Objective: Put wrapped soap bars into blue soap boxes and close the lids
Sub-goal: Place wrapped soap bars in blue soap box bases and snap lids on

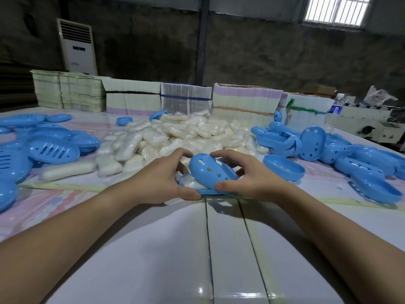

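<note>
soap box point(210, 172) mid-table, lid tilted over wrapped bar point(190, 183) | left hand point(162, 178) and right hand point(247, 176) grip its ends | soap pile point(175, 137) just behind | loose box halves point(285, 167) either side

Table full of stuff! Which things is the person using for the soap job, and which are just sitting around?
For the job:
- left hand and right hand, holding the blue box
- its lid, tilted, not yet shut
- soap bar inside
- soap pile
- empty boxes

Just sitting around:
- paper stacks
- water bottle
- air conditioner
</note>
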The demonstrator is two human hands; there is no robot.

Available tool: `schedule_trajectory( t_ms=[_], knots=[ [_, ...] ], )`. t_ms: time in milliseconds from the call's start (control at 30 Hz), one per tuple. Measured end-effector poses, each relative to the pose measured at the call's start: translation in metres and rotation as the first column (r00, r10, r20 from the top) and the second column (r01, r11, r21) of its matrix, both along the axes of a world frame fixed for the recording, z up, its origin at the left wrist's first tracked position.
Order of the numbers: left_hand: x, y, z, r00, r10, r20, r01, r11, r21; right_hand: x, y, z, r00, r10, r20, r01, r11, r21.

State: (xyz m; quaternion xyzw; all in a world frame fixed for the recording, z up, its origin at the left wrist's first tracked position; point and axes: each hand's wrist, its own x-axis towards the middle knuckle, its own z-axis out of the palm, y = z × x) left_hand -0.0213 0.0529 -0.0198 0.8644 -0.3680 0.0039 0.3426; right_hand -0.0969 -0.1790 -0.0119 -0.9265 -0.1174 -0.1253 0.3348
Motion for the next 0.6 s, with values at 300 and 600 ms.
schedule_trajectory(
  t_ms=[300, 600],
  knots=[
    [0.0002, -0.0011, -0.0020, 1.000, -0.011, -0.028, 0.010, 0.999, -0.035, 0.0062, 0.0082, -0.0020, 0.999, 0.037, -0.025, -0.038, 0.998, -0.051],
    [0.0005, -0.0038, -0.0025, 0.999, -0.049, 0.009, 0.049, 0.999, 0.007, 0.0070, 0.0079, -0.0051, 0.992, 0.065, -0.110, -0.071, 0.996, -0.052]
  ],
)
